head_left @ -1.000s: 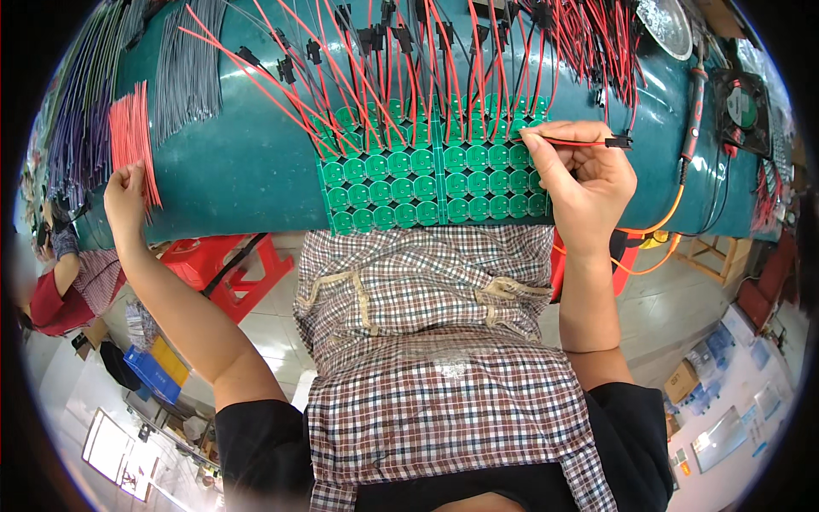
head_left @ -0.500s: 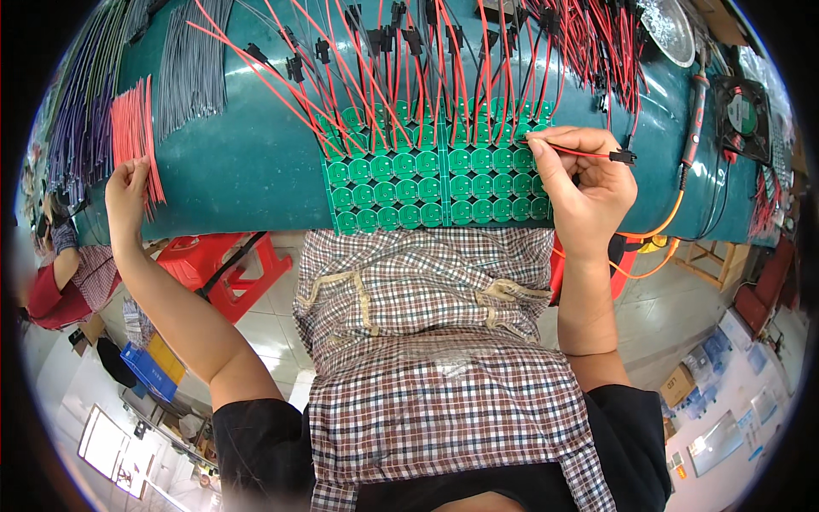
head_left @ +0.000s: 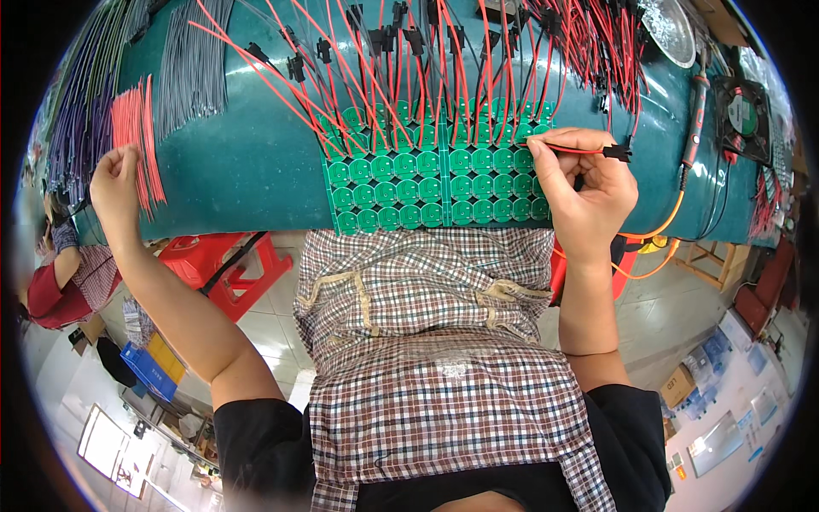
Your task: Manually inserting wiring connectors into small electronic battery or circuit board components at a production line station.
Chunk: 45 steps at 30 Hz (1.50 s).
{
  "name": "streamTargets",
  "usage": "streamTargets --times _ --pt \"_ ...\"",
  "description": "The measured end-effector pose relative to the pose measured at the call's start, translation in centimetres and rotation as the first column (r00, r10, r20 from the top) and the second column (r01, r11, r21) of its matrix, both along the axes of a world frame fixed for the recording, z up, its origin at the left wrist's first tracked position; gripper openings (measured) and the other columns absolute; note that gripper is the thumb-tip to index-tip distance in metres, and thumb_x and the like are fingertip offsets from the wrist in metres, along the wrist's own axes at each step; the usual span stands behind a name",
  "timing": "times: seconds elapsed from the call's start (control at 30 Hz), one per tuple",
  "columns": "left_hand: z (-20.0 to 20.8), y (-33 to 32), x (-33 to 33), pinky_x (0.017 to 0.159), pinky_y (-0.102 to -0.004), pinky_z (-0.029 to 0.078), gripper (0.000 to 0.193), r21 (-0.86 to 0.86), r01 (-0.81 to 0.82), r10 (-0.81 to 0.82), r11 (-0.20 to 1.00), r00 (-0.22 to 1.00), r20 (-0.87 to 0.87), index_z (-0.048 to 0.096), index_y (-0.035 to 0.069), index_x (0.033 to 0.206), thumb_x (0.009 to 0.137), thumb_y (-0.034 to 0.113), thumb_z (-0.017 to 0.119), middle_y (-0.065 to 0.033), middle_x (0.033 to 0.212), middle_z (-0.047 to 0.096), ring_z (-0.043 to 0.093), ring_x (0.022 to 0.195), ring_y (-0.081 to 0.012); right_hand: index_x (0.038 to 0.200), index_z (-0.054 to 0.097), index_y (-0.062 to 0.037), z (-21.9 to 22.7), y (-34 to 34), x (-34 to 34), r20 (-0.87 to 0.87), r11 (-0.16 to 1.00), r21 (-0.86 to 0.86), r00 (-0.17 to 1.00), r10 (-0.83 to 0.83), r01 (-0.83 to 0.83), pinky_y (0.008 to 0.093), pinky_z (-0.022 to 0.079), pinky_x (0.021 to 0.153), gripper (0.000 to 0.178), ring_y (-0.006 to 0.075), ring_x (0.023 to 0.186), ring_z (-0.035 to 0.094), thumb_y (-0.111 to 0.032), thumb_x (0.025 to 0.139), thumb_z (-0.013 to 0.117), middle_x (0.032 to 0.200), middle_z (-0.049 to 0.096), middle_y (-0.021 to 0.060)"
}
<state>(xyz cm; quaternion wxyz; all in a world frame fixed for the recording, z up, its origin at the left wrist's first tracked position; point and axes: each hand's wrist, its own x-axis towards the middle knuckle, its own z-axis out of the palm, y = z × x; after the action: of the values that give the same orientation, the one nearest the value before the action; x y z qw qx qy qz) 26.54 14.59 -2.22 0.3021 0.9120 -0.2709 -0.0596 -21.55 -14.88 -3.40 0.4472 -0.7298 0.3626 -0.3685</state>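
My right hand (head_left: 589, 188) is closed in a pinch on a red-and-black wire lead (head_left: 567, 150). The lead's black plug (head_left: 616, 154) sticks out to the right past my fingers, and its other end points at the green circuit board panel (head_left: 397, 192). Rows of round boards make up that panel, with red and black wires (head_left: 461, 94) standing along its far rows. Over at the left, my left hand (head_left: 116, 192) has its thumb and fingers pinched together at the edge of a bundle of cut red wires (head_left: 141, 128). What lies between those fingertips is hidden.
Grey wires (head_left: 194, 72) and dark purple wires (head_left: 81, 119) lie at the far left. More plugged leads (head_left: 597, 47), a metal dish (head_left: 668, 32), a soldering iron (head_left: 696, 119) and a black fan (head_left: 742, 119) are on the right. A red stool (head_left: 226, 269) stands below the table (head_left: 256, 171).
My left hand has shifted slightly left and away from me along the red bundle. The plug on the lead in my right hand has tilted a little; that hand has hardly moved.
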Motion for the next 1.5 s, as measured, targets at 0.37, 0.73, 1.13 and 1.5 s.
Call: streamTargets --times 0.37,0.73,1.13,1.5 --pt "1.0 -12.7 -7.2 0.057 -0.022 0.039 0.035 0.114 0.126 -0.104 0.985 0.979 -0.177 0.071 -0.005 0.101 0.087 0.027 0.074 -0.0004 0.077 0.065 0.053 0.066 -0.0055 0.09 0.059 0.0008 1.5 -0.3 0.2 -0.235 0.98 -0.124 0.964 0.122 -0.154 0.0156 0.031 0.047 0.023 -0.0015 0.056 0.047 0.005 0.078 0.079 0.081 0.069 0.0041" --pt "1.9 -13.6 -8.5 0.055 -0.0211 0.037 0.023 0.083 -0.004 0.033 0.997 0.935 -0.352 0.069 0.004 0.091 0.086 0.026 0.071 0.0025 0.073 0.058 0.051 0.063 -0.005 0.077 0.064 -0.0013 1.4 -1.3 0.8 -0.153 0.983 -0.099 0.979 0.136 -0.152 0.0182 0.027 0.044 0.018 -0.0001 0.05 0.039 0.006 0.073 0.08 0.076 0.06 0.0005" --pt "3.4 -9.6 -14.2 0.066 -0.0192 0.051 0.028 -0.322 -0.144 -0.014 0.936 0.897 -0.442 0.065 -0.002 0.117 0.095 0.015 0.066 -0.005 0.101 0.066 0.06 0.078 -0.0058 0.079 0.065 -0.0021 1.4 -0.9 0.1 -0.136 0.971 -0.091 0.969 0.208 -0.221 0.0213 0.03 0.044 0.013 0.0033 0.048 0.04 0.002 0.074 0.076 0.082 0.06 0.0033" --pt "1.0 -10.6 -23.7 0.07 -0.0217 0.053 0.013 -0.395 -0.119 -0.034 0.911 0.932 -0.36 0.062 -0.002 0.105 0.096 0.007 0.064 -0.0063 0.095 0.067 0.066 0.081 -0.0102 0.078 0.063 -0.0048 1.4 -1.2 -0.1 -0.121 0.978 -0.087 0.977 0.177 -0.188 0.0262 0.035 0.042 0.012 0.0087 0.045 0.044 -0.003 0.075 0.074 0.077 0.059 0.0031"
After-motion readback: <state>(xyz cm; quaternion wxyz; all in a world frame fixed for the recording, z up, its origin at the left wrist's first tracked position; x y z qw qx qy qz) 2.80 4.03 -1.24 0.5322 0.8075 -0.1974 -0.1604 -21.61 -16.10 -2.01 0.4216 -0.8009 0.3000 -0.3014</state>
